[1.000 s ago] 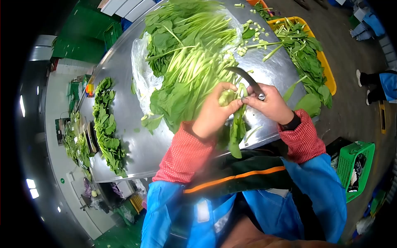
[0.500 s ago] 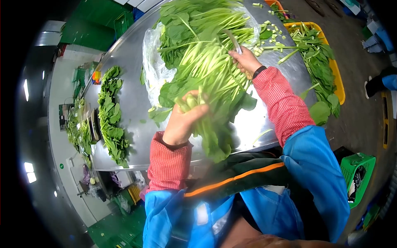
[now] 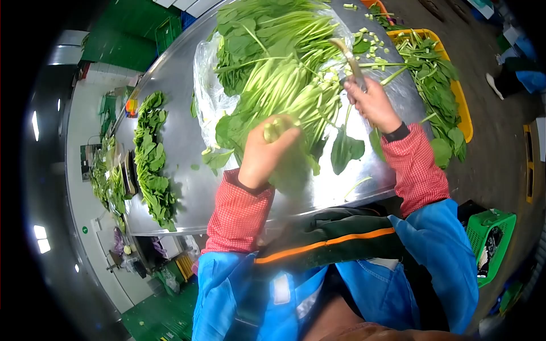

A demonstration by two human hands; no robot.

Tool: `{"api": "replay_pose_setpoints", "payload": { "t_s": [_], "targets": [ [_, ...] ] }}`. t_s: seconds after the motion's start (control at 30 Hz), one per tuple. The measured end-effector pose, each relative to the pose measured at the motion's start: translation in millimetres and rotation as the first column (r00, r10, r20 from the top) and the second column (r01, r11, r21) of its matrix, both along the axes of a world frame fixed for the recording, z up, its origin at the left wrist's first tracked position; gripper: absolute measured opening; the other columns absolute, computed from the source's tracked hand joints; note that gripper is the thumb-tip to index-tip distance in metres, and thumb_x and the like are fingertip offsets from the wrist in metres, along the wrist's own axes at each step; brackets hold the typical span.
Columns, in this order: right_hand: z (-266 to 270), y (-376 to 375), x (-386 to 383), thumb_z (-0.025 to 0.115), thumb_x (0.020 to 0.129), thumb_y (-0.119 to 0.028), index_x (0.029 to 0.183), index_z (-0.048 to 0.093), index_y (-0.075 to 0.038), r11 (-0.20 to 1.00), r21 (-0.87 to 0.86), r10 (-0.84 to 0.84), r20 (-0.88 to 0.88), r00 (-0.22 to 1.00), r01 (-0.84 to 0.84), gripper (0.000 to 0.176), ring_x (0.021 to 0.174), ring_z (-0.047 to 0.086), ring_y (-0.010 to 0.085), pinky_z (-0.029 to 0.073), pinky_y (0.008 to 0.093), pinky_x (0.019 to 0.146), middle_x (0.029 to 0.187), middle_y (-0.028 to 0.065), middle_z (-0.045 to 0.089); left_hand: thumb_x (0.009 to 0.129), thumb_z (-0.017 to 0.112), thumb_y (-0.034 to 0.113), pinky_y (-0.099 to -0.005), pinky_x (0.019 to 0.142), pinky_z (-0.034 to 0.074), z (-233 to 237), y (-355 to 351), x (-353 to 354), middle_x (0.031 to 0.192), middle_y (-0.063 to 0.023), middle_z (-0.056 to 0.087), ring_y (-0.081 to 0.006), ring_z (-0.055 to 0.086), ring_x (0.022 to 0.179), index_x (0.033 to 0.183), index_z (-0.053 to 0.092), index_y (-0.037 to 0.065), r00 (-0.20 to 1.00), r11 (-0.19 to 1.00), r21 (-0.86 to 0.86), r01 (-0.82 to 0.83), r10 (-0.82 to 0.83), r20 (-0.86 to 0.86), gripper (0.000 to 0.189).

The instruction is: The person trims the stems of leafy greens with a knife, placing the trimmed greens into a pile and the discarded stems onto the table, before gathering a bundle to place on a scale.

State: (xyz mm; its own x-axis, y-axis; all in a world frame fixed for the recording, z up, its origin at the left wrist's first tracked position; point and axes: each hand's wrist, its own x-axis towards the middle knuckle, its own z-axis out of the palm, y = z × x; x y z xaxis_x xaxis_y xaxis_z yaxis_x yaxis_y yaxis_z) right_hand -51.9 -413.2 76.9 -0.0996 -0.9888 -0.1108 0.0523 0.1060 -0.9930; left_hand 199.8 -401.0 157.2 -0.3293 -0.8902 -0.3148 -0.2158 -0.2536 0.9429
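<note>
My left hand [image 3: 266, 149] is closed around a bunch of leafy greens [image 3: 291, 173], its pale stalk ends showing above the fist and its blurred leaves hanging below. My right hand [image 3: 372, 103] grips a curved knife [image 3: 354, 65] by its handle, the blade pointing up and left over cut stem pieces. A large pile of greens [image 3: 278, 85] lies on the metal table [image 3: 187, 122], just beyond my left hand. Clear plastic [image 3: 206, 85] spreads beside and under the pile. One loose leaf [image 3: 346, 150] lies between my hands.
A row of greens [image 3: 151, 165] lies along the table's left side. At the right stands a yellow crate [image 3: 465, 113] holding leafy greens, with a green basket [image 3: 480, 227] lower down. A person's leg and shoe [image 3: 495, 85] show at the far right.
My right hand and the knife have moved right and slightly down, away from the pile. My left hand, still holding the bunch, has shifted slightly right.
</note>
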Motion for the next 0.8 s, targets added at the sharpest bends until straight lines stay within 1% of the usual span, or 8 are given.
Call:
{"api": "replay_pose_setpoints", "payload": {
  "t_s": [0.1,0.17,0.2,0.27,0.47,0.57,0.7,0.8],
  "targets": [
    [3,26,7,0.059,0.095,-0.024,0.112,0.057,-0.003,0.994,-0.061,0.098,0.045,0.994,-0.095,0.027,0.052,0.042,0.0007,0.033,0.0168,0.044,0.071,-0.0048,0.052,0.085,0.071,0.016,-0.0233,0.07,0.044,2,1,-12,0.086,0.0021,0.059,-0.007,0.054,0.076,0.103,0.061,0.002,0.999,1.0,-0.004,0.019,-0.019,0.035,0.025],
    [11,38,19,0.061,0.093,-0.02,0.113,0.059,0.0,0.978,-0.166,0.121,-0.032,0.992,-0.125,0.028,0.07,0.051,0.0053,0.042,0.0222,0.064,0.076,-0.0035,0.055,0.085,0.071,0.016,-0.023,0.07,0.044,-9,0,-14,0.086,0.0025,0.059,-0.0069,0.053,0.076,0.102,0.061,0.003,1.0,0.993,0.116,0.003,0.0,-0.032,0.024],
    [20,43,21,0.063,0.092,-0.019,0.113,0.06,0.0,0.971,-0.162,0.174,-0.029,0.984,-0.177,0.029,0.071,0.051,0.0056,0.043,0.0227,0.066,0.076,-0.0035,0.055,0.088,0.066,0.014,-0.0226,0.06,0.044,-13,1,-18,0.082,0.0014,0.061,-0.0072,0.054,0.068,0.102,0.064,0.003,0.995,0.994,0.105,0.004,0.006,-0.096,0.018],
    [25,47,29,0.067,0.087,-0.015,0.112,0.06,0.0,0.95,-0.105,0.285,-0.089,0.954,-0.294,0.03,0.071,0.052,0.0055,0.044,0.0231,0.066,0.077,-0.003,0.057,0.088,0.064,0.014,-0.0225,0.06,0.044,-13,3,-26,0.082,0.0015,0.06,-0.0073,0.054,0.069,0.101,0.063,0.003,0.992,0.992,0.13,-0.005,0.022,-0.128,0.017],
    [10,32,22,0.066,0.086,-0.01,0.097,0.063,0.001,0.977,-0.211,-0.023,-0.212,0.977,-0.023,0.015,0.071,0.057,0.008,0.046,0.0249,0.065,0.079,0.0011,0.063,0.09,0.06,0.012,-0.0243,0.063,0.046,-14,6,-7,0.083,-0.0005,0.06,-0.0104,0.057,0.072,0.103,0.058,0.004,0.985,0.966,0.257,-0.004,0.049,-0.168,0.016],
    [-22,19,1,0.065,0.086,-0.024,0.104,0.065,-0.002,0.993,-0.114,-0.043,-0.39,0.92,-0.002,0.028,0.068,0.063,0.0193,0.049,0.0309,0.065,0.08,0.0099,0.067,0.09,0.057,0.012,-0.0284,0.067,0.051,1,10,34,0.088,-0.0045,0.061,-0.0151,0.06,0.075,0.108,0.054,0.006,0.954,0.963,0.267,-0.042,0.118,-0.276,0.019],
    [-63,2,-3,0.066,0.085,-0.031,0.115,0.058,-0.002,0.995,-0.058,-0.099,-0.497,0.862,0.08,0.042,0.071,0.065,0.0249,0.05,0.0338,0.067,0.08,0.0144,0.066,0.087,0.058,0.013,-0.0303,0.064,0.051,32,16,108,0.085,-0.0038,0.062,-0.0161,0.061,0.07,0.105,0.055,0.004,0.94,0.946,0.015,-0.323,0.319,0.122,0.021],
    [-86,-26,5,0.067,0.086,-0.035,0.122,0.05,0.004,0.998,-0.021,-0.055,-0.357,0.933,0.051,0.056,0.072,0.064,0.021,0.051,0.0321,0.07,0.088,0.0168,0.067,0.082,0.062,0.015,-0.034,0.061,0.049,-10,13,186,0.074,-0.01,0.064,-0.0211,0.063,0.066,0.095,0.06,0.005,0.659,0.916,-0.393,-0.075,0.341,0.67,0.017]
  ]
}}
